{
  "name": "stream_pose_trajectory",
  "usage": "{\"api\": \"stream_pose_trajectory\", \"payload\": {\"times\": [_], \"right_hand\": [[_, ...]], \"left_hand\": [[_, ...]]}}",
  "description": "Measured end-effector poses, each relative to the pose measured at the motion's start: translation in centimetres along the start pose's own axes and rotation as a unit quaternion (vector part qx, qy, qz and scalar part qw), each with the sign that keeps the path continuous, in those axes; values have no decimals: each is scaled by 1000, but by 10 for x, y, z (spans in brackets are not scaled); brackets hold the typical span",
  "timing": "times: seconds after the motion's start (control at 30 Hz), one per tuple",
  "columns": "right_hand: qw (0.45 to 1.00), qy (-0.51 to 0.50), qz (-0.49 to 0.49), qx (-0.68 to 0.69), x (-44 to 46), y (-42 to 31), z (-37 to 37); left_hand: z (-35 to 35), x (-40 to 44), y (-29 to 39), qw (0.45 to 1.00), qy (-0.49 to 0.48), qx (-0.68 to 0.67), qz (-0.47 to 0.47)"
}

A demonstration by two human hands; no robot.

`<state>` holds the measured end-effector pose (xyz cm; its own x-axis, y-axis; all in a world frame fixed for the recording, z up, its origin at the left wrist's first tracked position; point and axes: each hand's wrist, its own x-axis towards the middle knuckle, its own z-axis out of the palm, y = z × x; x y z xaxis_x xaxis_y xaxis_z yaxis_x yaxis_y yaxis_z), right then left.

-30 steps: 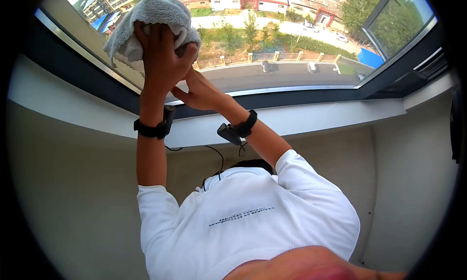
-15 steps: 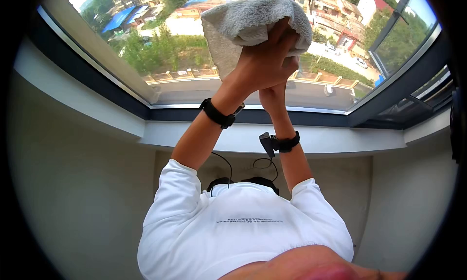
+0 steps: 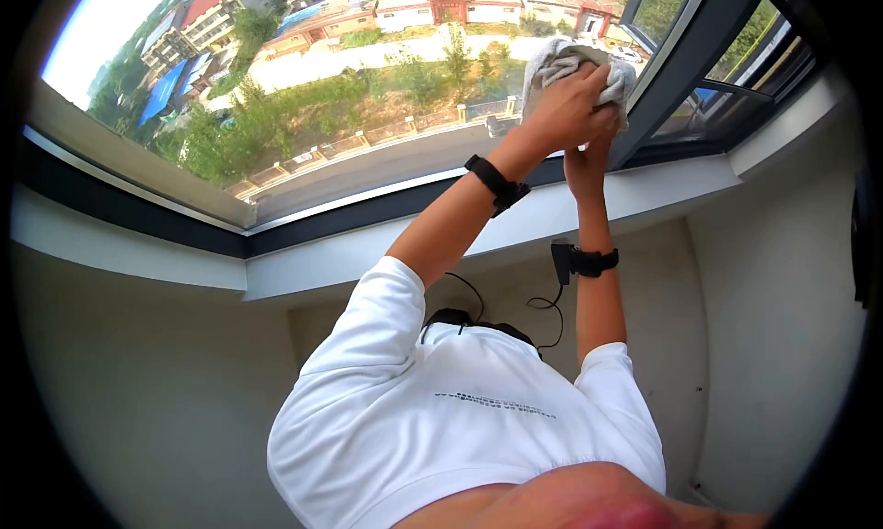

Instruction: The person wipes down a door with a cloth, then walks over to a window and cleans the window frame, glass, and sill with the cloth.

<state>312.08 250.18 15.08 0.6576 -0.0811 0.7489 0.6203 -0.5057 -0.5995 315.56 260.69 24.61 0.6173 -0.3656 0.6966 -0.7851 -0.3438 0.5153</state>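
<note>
A crumpled grey cloth (image 3: 552, 66) lies against the window glass (image 3: 368, 97), close to the dark upright frame on the right. My left hand (image 3: 572, 109) grips the cloth, its fingers bent into the folds. Just below it and partly behind it is my right hand (image 3: 589, 159), raised close to the cloth's lower edge; its fingers are mostly hidden. Both wrists wear black straps with small devices.
The dark window frame (image 3: 359, 218) runs along the bottom of the glass, with a white sill (image 3: 368, 253) below. An open window section (image 3: 708, 115) stands at the right. Black cables (image 3: 559, 317) hang near my waist.
The cloth and both hands have moved right across the glass, from the left side to beside the right upright frame. The cloth is now more bunched up, and the view has shifted.
</note>
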Motion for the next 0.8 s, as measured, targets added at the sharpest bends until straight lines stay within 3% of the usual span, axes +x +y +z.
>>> {"api": "stream_pose_trajectory", "payload": {"times": [0.07, 0.13, 0.2, 0.27, 0.33, 0.4, 0.47, 0.53, 0.6, 0.63, 0.8], "right_hand": [[998, -37, 17, 50, -6, -16, -8], [996, -77, 48, 3, -29, -19, -5], [985, -141, 71, 62, -57, -20, 7], [970, -219, 61, 82, -79, -28, 20], [965, -258, 14, 53, -125, -8, 51], [937, -342, 29, 60, -132, -15, 63], [903, -419, 50, 81, -154, -15, 74], [855, -496, 136, 67, -167, -25, 79], [857, -512, 37, 31, -194, -5, 92], [851, -522, 45, 35, -196, -6, 94], [871, -490, 41, -9, -203, -6, 94]], "left_hand": [[10, -21, -7, 1000, 9, -22, -1], [-1, -49, -3, 982, -53, -115, -143], [-19, -82, 3, 958, -42, -209, -191], [-21, -130, -23, 955, -34, -203, -214], [-38, -175, -35, 931, -85, -210, -286], [-56, -208, -25, 938, -64, -162, -301], [-66, -252, -44, 928, -132, -125, -324], [-80, -286, -49, 918, -210, -97, -321], [-84, -329, -62, 896, -316, 33, -312], [-87, -338, -61, 886, -333, 14, -321], [-73, -360, -83, 898, -330, 24, -289]]}}
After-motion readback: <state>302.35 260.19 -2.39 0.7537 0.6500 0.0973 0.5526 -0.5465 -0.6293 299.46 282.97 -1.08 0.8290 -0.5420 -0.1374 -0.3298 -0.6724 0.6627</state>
